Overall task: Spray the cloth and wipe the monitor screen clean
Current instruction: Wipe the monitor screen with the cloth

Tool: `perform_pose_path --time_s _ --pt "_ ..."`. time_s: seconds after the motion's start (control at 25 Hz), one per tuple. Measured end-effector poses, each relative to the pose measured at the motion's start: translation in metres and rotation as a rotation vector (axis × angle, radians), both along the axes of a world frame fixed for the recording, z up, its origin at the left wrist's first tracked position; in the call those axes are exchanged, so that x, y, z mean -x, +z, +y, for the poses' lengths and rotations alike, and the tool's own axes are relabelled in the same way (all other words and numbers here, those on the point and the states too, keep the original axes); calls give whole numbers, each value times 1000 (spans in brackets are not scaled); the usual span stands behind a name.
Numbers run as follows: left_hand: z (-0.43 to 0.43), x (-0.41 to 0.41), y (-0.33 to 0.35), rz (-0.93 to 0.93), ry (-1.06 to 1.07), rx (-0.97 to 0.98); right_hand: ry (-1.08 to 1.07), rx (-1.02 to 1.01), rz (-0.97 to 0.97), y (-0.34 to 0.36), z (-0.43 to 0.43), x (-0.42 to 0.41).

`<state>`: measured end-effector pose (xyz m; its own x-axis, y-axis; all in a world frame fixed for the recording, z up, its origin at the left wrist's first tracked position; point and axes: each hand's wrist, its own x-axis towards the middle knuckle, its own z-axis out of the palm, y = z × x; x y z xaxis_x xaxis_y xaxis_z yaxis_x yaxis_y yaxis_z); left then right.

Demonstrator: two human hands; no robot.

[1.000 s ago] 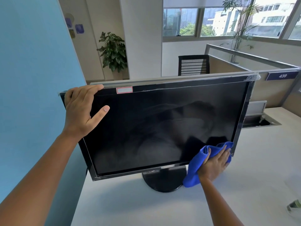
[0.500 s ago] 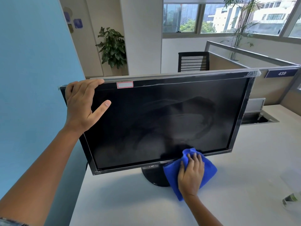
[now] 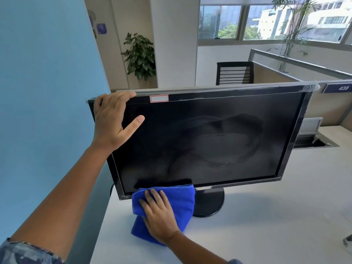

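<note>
A black monitor (image 3: 205, 138) stands on a round base on the white desk, its dark screen smeared with wipe marks. My left hand (image 3: 111, 121) grips the monitor's top left corner, fingers over the top edge and thumb on the screen. My right hand (image 3: 159, 214) presses a blue cloth (image 3: 181, 202) flat against the bottom left of the screen and lower bezel, the cloth hanging down over the desk. A spray bottle (image 3: 347, 242) shows only as a sliver at the right edge.
The white desk (image 3: 266, 225) stretches right and toward me. A blue partition wall (image 3: 43, 92) stands close on the left. Behind the monitor run cubicle dividers, a cable hatch (image 3: 316, 142), a black office chair (image 3: 235, 73) and a potted plant (image 3: 140, 56).
My right hand has swept the blue cloth leftward along the bottom of the screen, from the lower right corner to the lower left. My left hand stays on the top left corner.
</note>
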<state>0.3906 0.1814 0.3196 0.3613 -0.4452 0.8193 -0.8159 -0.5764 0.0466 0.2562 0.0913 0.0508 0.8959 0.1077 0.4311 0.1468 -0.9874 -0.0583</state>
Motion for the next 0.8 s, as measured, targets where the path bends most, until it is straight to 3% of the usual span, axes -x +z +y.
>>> perform_pose_path --time_s 0.16,0.4,0.64,0.8 --pt "1 4 2 18 -4 -4 95 121 34 1 31 -20" --pt "1 3 2 31 2 -11 27 160 205 1 41 -22" --pt "0 1 2 41 0 -13 -84 -20 218 20 35 -23" --pt "1 1 2 47 0 -19 -156 -74 125 28 27 -26"
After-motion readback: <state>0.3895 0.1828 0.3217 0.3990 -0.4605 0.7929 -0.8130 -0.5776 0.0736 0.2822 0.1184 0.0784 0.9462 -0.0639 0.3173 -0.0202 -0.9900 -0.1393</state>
